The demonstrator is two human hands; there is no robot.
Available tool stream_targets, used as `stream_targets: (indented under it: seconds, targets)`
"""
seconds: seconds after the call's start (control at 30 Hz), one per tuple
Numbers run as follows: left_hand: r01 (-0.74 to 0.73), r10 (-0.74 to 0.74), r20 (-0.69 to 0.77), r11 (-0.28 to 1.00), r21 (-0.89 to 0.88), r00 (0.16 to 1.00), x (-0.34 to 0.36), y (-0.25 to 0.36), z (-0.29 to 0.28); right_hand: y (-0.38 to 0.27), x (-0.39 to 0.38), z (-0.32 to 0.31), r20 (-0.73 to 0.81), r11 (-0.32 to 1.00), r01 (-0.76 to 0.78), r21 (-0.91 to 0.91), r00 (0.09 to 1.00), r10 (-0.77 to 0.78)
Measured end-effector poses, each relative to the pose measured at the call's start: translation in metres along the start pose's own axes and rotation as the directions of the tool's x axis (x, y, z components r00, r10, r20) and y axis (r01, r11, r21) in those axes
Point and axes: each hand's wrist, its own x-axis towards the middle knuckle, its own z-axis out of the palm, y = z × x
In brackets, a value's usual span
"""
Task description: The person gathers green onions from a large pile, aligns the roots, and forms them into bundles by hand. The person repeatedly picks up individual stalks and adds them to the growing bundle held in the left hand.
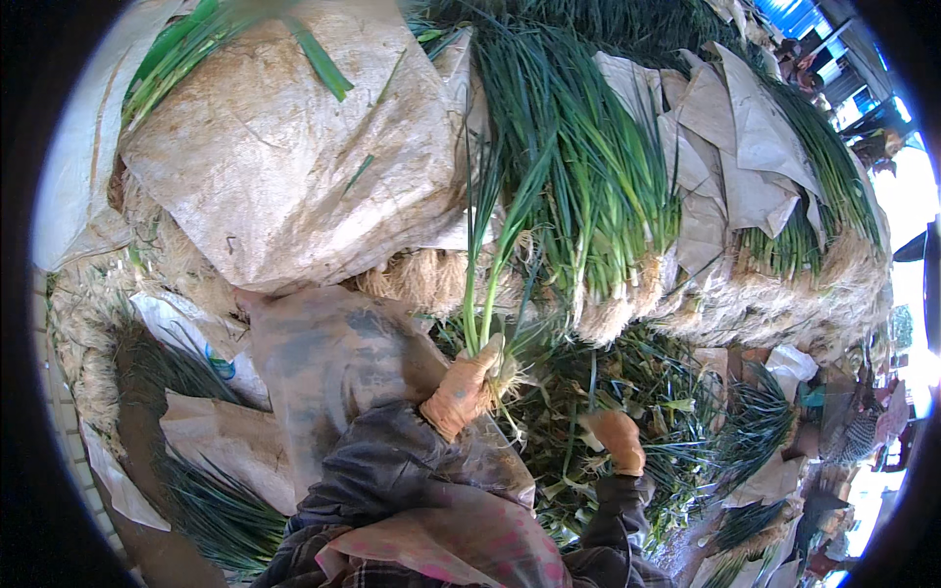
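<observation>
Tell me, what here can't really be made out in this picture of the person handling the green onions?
- Head view: the left hand grips a few green onions, but its glove hides how many stalks.
- The right hand reaches into the leaf scraps; whether it holds anything is hidden by its own back.
- The bundles under the sacking are mostly covered.
- The stalls at the right rim are bent, overexposed and too small.
</observation>
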Motion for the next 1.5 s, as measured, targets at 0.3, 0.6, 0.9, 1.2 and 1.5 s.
stream_targets:
  seconds: [0.3, 0.6, 0.9, 1.2, 1.5]
  targets:
    - [-0.063, 0.017, 0.119, 0.917, 0.393, 0.993, 0.005, 0.007, 0.003, -0.059, 0.19, -0.151, -0.385, 0.826, -0.186, 0.531, 0.816, 0.431]
    - [-0.004, 0.006, -0.003, 0.845, 0.534, 1.0, 0.014, -0.011, 0.007, -0.12, 0.099, -0.117, -0.299, 0.236, 0.25, 0.939, 0.933, 0.201]
    - [-0.088, 0.211, -0.142, 0.801, 0.592, 0.967, 0.009, -0.004, 0.011, -0.156, 0.108, -0.105, -0.64, 0.927, 0.158, 0.341, 0.761, 0.106]
    - [-0.17, 0.182, -0.025, 0.954, 0.248, 0.983, 0.004, 0.003, 0.011, -0.086, 0.018, -0.063, -0.374, 0.067, 0.376, 0.924, 0.853, 0.364]
    - [0.019, -0.039, 0.601, 0.999, 0.039, 0.798, -0.027, 0.011, 0.014, -0.081, 0.109, -0.11, -0.612, 0.889, 0.1, 0.447, 0.759, 0.222]
